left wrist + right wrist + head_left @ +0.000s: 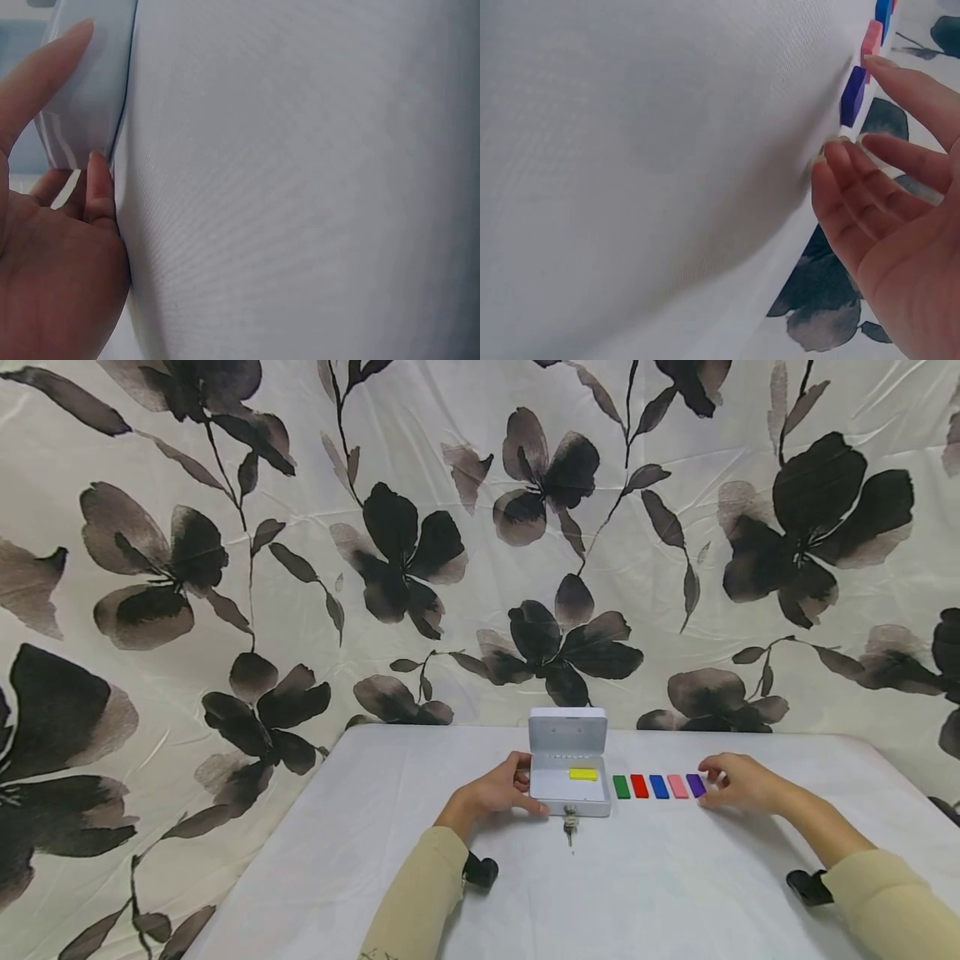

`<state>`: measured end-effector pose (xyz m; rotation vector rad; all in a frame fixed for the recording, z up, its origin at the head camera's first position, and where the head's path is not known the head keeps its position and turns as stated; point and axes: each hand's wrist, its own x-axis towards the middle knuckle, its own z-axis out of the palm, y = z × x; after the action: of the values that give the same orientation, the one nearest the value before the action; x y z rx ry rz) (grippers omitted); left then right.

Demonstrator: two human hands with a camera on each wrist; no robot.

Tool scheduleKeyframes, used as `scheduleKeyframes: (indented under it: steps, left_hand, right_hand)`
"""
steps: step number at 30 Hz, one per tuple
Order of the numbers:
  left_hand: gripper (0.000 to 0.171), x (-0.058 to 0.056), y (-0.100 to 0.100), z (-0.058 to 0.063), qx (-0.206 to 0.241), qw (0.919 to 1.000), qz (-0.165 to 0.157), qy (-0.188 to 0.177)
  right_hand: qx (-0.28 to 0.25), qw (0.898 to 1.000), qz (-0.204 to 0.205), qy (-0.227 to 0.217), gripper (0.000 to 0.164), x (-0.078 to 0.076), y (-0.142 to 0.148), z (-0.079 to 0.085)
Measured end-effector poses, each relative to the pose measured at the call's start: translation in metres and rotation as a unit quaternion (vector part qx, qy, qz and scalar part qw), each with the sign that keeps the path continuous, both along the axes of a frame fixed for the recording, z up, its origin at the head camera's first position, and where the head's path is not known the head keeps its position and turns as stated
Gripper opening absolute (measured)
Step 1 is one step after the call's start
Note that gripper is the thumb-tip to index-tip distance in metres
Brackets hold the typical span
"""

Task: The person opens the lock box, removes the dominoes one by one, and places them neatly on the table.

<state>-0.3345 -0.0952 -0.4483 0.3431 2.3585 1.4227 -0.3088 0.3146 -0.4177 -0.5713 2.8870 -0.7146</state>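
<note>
A small white metal lock box stands on the table with its lid raised. Inside it lies a yellow block, and keys hang from the lock on its front. My left hand holds the box by its left side, thumb along the front face and fingers round the corner. To the right of the box, my right hand is at the slightly slanted purple block. In the right wrist view its thumb and fingers stand apart around the purple block.
Between box and right hand, a row of blocks lies on the white tabletop: green, red, blue and pink. A flower-printed cloth hangs behind the table's far edge.
</note>
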Motion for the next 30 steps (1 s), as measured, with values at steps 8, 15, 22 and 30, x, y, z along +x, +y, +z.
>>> scheduleKeyframes:
  steps: [8,15,22,30]
  left_hand:
    - [0.090,0.000,-0.001,0.000,0.000,1.0000,-0.001,-0.001]
    - [0.090,0.000,-0.001,0.001,-0.001,1.0000,0.000,-0.001]
    - [0.089,-0.002,0.000,-0.002,0.005,1.0000,0.000,-0.003]
    - [0.091,-0.002,0.001,-0.002,0.004,1.0000,0.002,-0.004]
  right_hand:
    - [0.002,1.000,0.012,0.025,0.055,0.012,-0.003,0.010]
    - [-0.011,0.997,0.034,0.070,0.052,0.017,-0.019,0.018]
    - [-0.034,0.995,0.060,0.077,0.050,0.020,-0.045,0.024]
    - [-0.040,0.995,0.069,0.062,0.049,0.016,-0.080,0.024]
